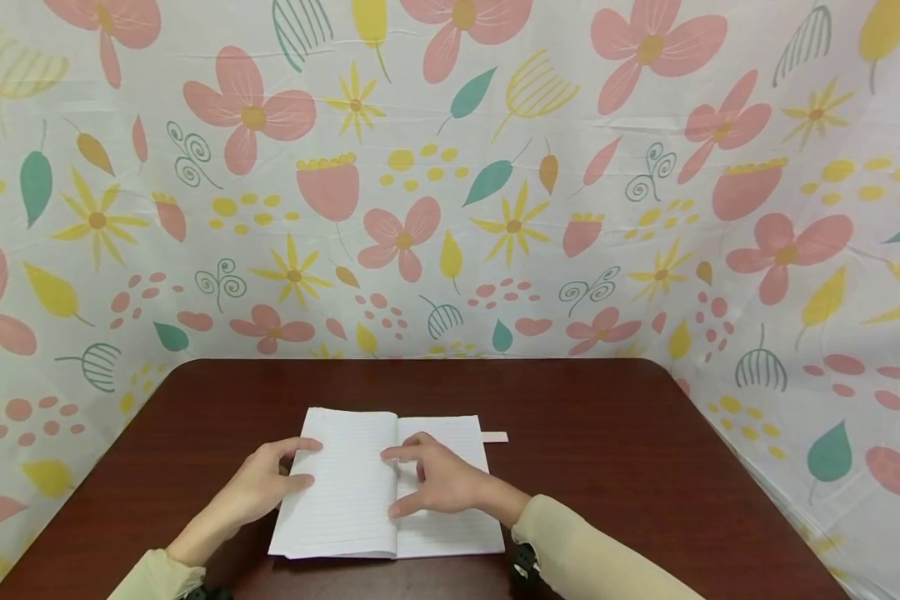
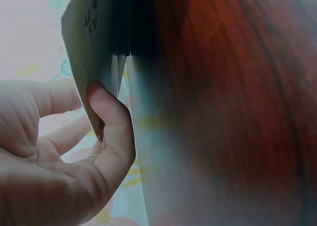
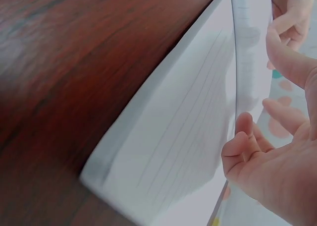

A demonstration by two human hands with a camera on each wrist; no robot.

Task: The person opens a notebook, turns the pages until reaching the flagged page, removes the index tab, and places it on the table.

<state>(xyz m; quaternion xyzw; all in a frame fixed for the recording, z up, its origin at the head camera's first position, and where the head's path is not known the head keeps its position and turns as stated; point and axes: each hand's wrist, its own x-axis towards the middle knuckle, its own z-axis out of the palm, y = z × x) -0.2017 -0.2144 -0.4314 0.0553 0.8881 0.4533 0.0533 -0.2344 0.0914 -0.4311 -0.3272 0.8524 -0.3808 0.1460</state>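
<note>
An open notebook (image 1: 345,508) with lined white pages lies on the table. My left hand (image 1: 255,483) grips its left edge, with thumb and index finger over the page. Seen from the left wrist, a curled finger (image 2: 106,107) lies against the outside of the cover (image 2: 81,42), which bears handwriting. My right hand (image 1: 450,479) is over the right page, its thumb and index fingertips touching the left page near the fold. In the right wrist view the other fingers (image 3: 235,146) of that hand are bent and hold nothing.
A dark red-brown wooden table (image 1: 607,467) carries the notebook. A pale strip (image 1: 495,437) sticks out from the notebook's right edge. Behind and beside the table hangs a flower-patterned cloth (image 1: 450,167).
</note>
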